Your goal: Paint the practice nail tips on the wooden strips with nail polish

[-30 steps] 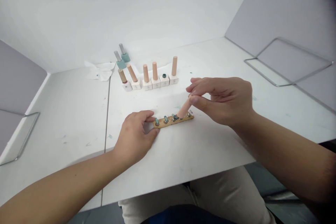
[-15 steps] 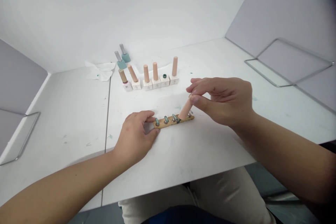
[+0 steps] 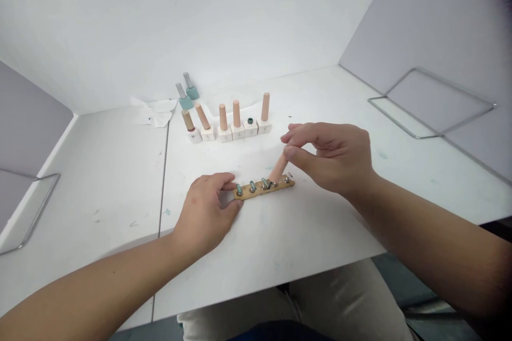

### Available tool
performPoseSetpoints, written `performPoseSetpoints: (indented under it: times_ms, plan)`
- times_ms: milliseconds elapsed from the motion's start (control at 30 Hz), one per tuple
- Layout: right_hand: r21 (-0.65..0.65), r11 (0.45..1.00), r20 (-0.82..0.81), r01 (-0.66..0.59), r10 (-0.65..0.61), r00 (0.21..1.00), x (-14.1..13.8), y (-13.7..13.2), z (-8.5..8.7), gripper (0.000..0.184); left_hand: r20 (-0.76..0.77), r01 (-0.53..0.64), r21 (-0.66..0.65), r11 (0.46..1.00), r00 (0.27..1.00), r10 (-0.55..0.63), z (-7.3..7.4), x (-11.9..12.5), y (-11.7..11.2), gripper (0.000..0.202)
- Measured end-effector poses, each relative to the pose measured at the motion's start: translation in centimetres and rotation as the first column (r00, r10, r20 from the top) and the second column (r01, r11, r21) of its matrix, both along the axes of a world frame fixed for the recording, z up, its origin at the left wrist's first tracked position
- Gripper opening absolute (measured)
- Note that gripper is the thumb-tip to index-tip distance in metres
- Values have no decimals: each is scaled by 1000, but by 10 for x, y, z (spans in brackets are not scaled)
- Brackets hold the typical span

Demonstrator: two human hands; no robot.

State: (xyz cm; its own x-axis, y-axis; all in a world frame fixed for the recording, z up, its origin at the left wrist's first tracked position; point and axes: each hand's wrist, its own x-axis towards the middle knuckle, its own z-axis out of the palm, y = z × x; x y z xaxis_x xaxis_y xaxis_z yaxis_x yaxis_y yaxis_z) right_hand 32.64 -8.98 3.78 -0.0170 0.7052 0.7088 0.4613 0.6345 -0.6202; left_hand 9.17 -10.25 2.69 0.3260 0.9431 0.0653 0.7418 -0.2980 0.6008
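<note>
A small wooden strip (image 3: 264, 189) lies on the white table (image 3: 304, 234), with several teal-painted nail tips standing on it. My left hand (image 3: 206, 208) pinches the strip's left end, fingers closed on it. My right hand (image 3: 330, 154) pinches a peach brush cap (image 3: 279, 168) between thumb and fingers, its lower end touching a nail tip near the strip's right end. Behind stands a row of white polish bottles (image 3: 230, 127) with peach caps; one bottle (image 3: 250, 126) is uncapped.
Two teal bottles (image 3: 186, 93) with silver caps stand further back, beside a crumpled tissue (image 3: 154, 112). Wire frames (image 3: 430, 104) lean at the right and left (image 3: 30, 208) partitions. A table seam (image 3: 164, 170) runs to the left of the strip. Teal smears dot the table.
The view has tilted slightly, so everything sits a little lower. My right hand has shifted the brush cap a bit along the strip. My left hand keeps its hold.
</note>
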Motion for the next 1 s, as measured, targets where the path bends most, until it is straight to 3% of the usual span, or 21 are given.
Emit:
performPoseSetpoints:
  times_ms: [1000]
  plan:
    - [-8, 995, -10, 100, -100, 995, -9, 2, -1, 15, -10, 4, 17, 1000, 1000, -4, 0, 1, 1, 35]
